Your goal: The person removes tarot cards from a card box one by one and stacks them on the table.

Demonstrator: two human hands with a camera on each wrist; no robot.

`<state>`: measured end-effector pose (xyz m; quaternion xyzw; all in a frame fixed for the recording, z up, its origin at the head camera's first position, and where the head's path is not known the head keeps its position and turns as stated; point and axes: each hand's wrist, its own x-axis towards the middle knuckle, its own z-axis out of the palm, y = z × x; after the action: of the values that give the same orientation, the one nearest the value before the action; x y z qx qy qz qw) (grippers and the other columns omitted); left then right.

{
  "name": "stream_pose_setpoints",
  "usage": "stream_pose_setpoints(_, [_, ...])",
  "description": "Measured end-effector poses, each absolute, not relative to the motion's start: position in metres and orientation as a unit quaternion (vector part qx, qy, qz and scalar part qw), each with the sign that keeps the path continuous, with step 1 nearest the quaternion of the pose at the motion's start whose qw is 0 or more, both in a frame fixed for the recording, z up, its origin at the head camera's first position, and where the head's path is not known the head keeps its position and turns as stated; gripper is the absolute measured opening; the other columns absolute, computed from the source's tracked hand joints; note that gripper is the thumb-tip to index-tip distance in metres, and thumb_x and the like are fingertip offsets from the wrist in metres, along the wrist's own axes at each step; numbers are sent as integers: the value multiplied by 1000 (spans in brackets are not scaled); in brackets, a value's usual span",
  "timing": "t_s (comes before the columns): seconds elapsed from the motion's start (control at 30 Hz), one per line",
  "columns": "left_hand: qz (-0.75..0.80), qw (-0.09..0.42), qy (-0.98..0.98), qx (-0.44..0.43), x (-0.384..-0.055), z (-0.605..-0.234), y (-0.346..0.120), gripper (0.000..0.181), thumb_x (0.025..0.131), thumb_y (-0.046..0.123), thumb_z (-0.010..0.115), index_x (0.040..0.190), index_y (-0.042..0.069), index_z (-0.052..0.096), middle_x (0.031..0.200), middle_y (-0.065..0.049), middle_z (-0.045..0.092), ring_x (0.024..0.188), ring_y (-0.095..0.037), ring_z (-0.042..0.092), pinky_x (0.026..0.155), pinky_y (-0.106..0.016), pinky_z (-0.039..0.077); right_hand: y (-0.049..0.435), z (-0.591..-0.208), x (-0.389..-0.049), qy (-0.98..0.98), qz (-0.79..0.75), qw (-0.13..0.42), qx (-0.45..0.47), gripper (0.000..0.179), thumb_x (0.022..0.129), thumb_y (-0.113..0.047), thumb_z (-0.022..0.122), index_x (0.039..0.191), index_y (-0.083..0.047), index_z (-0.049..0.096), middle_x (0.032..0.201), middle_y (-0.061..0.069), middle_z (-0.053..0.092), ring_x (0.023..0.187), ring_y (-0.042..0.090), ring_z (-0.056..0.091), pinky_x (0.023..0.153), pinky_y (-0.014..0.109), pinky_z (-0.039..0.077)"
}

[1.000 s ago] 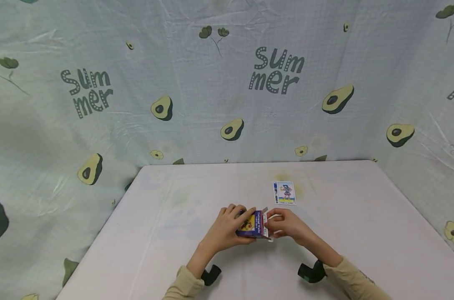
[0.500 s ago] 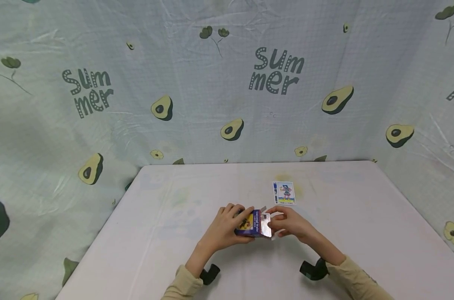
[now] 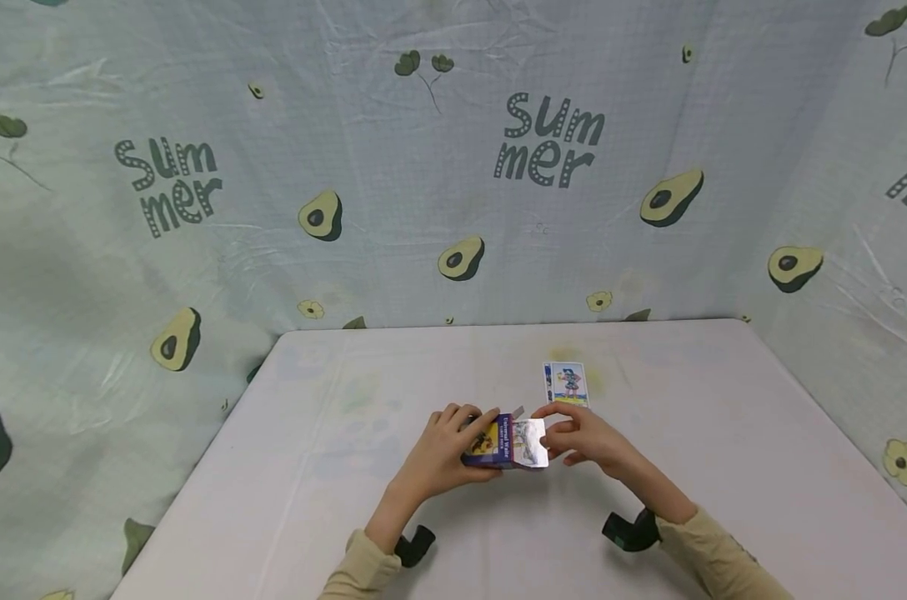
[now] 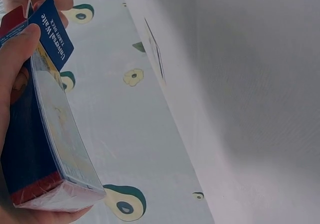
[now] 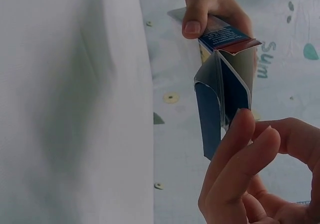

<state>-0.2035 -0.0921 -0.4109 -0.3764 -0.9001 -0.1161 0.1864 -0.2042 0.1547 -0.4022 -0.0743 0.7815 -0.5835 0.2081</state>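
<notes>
In the head view my left hand (image 3: 440,450) grips a blue and yellow tarot deck box (image 3: 484,443) by its sides. Its title, Universal Waite, reads near the opened right end. From that end sticks out a shiny stack of tarot cards (image 3: 529,443), with a faint picture under the glare. My right hand (image 3: 584,437) pinches the outer edge of these cards. Close up in the right wrist view, my right fingertips (image 5: 242,121) are at the box mouth, beside a bent blue flap (image 5: 207,119). The left wrist view shows the box (image 4: 25,129) tilted, its far end overlapping my right fingers.
Farther back on the white table (image 3: 378,383) lie picture cards (image 3: 570,383), overlapping, just beyond my right hand. A hanging sheet with avocado prints (image 3: 461,258) closes off the back and sides.
The cards stick out farther from the box. My right hand has moved slightly right and away, while my left hand and the box have shifted a little left.
</notes>
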Motion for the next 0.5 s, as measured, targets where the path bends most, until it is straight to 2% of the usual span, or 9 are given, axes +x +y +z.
stream_pose_setpoints(0.23, [-129,185,-899,-375,-205,-410,-94,76,65,52,71,129,21,47,109,1,52,97,-15,47,79,-35,41,162,-401,-209,788,-578,197,-74,44,83,-25,60,119,-2,48,86,3,66,72,19,62,58,28,44])
stream_pose_setpoints(0.5, [-124,195,-900,-371,-207,-412,-98,76,66,52,71,130,20,47,109,0,52,96,-15,47,78,-35,41,171,-401,-215,804,-563,188,-41,39,82,-25,60,115,-6,52,88,4,65,73,20,60,58,27,42])
